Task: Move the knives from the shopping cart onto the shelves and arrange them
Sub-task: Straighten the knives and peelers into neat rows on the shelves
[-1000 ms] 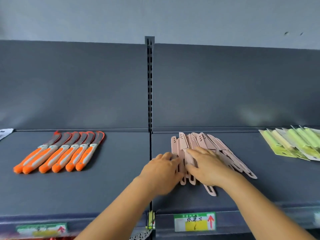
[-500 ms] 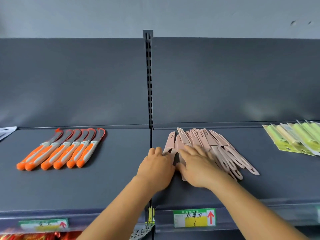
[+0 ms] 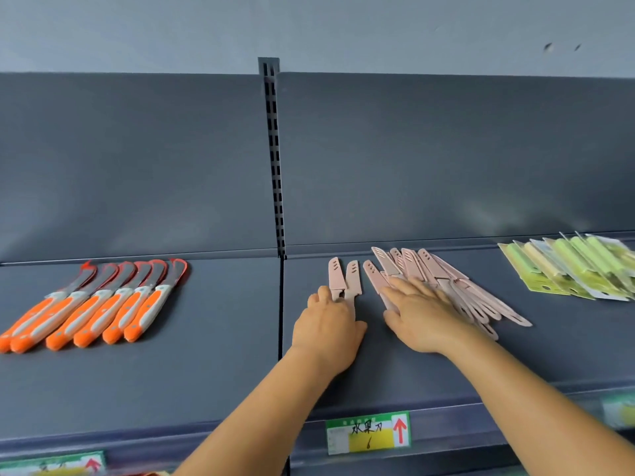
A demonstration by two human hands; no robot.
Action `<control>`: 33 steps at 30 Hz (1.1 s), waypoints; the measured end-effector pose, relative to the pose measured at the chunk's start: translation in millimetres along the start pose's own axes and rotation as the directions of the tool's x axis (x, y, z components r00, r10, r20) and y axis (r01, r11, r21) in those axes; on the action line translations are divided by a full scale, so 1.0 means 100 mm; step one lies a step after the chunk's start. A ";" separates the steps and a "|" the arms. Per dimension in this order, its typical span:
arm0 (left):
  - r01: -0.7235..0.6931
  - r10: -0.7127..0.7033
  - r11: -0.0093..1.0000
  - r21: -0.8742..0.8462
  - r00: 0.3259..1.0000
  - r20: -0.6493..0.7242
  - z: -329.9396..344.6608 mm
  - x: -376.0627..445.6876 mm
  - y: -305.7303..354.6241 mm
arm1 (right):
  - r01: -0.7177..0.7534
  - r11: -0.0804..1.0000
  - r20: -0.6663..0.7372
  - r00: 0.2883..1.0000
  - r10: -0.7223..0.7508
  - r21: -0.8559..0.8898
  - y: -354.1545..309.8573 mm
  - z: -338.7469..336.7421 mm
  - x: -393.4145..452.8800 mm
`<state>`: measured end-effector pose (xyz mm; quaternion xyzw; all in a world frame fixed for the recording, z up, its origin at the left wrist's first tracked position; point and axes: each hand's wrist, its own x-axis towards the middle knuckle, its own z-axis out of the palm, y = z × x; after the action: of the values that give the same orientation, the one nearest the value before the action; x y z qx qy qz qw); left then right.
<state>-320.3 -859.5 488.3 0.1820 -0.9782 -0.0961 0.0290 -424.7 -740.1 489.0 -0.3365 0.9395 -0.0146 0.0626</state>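
On the dark grey shelf (image 3: 206, 365), right half, both hands are down on a batch of pink knives (image 3: 443, 280), all of them in matching pink sheaths with the tips pointing toward the back panel (image 3: 446, 159).

Stuff around first: over on the left half sits a tidy row of orange-handled knives (image 3: 99, 304), six of them side by side, angled the same way, well apart from the hands. Far right there's a fanned stack of green carded knives (image 3: 570, 269), partly cut off by the frame edge. A slotted upright (image 3: 275, 159) splits the two back panels. On the front rail below the hands is a green and yellow price tag (image 3: 367, 432) with a red arrow and handwriting, and another tag (image 3: 51, 465) shows at the bottom left.

Left hand (image 3: 326, 328) rests on the handles of two pink knives (image 3: 345, 278) that lie side by side, off on their own just left of the main bunch. Its fingers are bent over the handles, but I can't tell if that grip is actually pinching them or just pressing down. Right hand (image 3: 422, 314) lies flat with fingers spread across the handles of the bigger pile, which is fanned out and overlapping, its loop ends sticking out to the right of the wrist.

No cart in view.
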 end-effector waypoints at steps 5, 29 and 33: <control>0.077 -0.079 0.997 -0.030 0.995 -0.068 0.05 0.08 0.06 | 0.014 1.000 -0.002 1.000 -0.014 -0.013 0.13 -0.02 0.03; 0.324 -0.316 0.945 0.046 0.940 -0.131 -0.16 0.05 -0.13 | 0.018 0.981 -0.021 1.000 -0.014 0.191 -0.62 -0.04 0.10; 0.310 -0.309 0.950 -0.028 0.928 -0.209 -0.14 0.01 -0.20 | 0.001 0.996 -0.076 0.997 0.006 0.093 -0.64 -0.09 0.09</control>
<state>-313.1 -881.2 498.1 0.3430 -0.9289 -0.0769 0.1165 -392.7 -795.3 501.1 -0.3313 0.9399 -0.0710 0.0424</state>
